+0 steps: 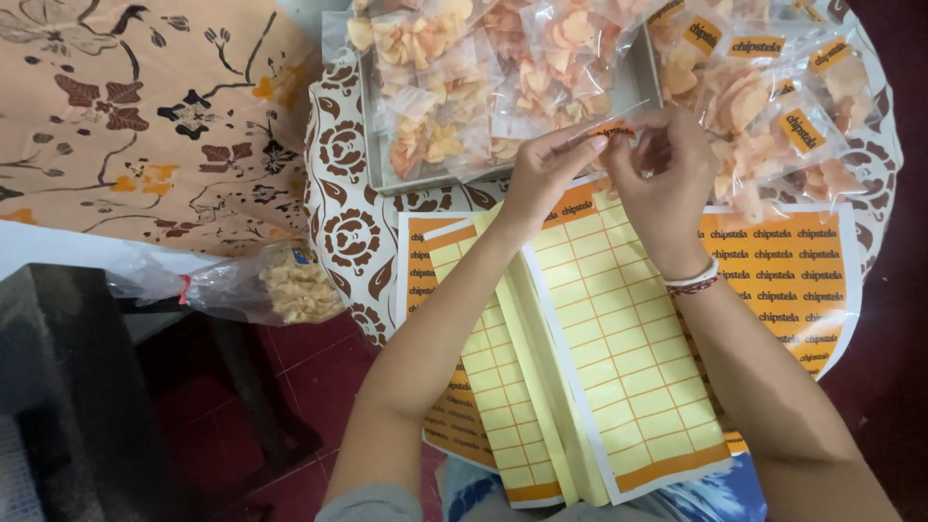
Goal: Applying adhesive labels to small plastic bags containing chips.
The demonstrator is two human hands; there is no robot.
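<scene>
My left hand [547, 172] and my right hand [663, 176] meet above the sticker sheets, and together they pinch a small orange sticker [611, 129] between the fingertips. Under my forearms lie yellow backing sheets [619, 358] with most labels peeled off. To the right is an orange sheet of stickers [802, 280]. Just beyond my hands sits a metal tray [638, 87] filled with clear bags of chips [454, 87]. At the upper right, a pile of labelled chip bags [773, 106] rests on the table.
A round table with a brown and white patterned cloth [343, 193] holds everything. A knotted plastic bag of crumbs [271, 285] hangs over its left edge. A floral fabric [145, 116] fills the upper left, a dark box [68, 387] the lower left, above a red floor [319, 387].
</scene>
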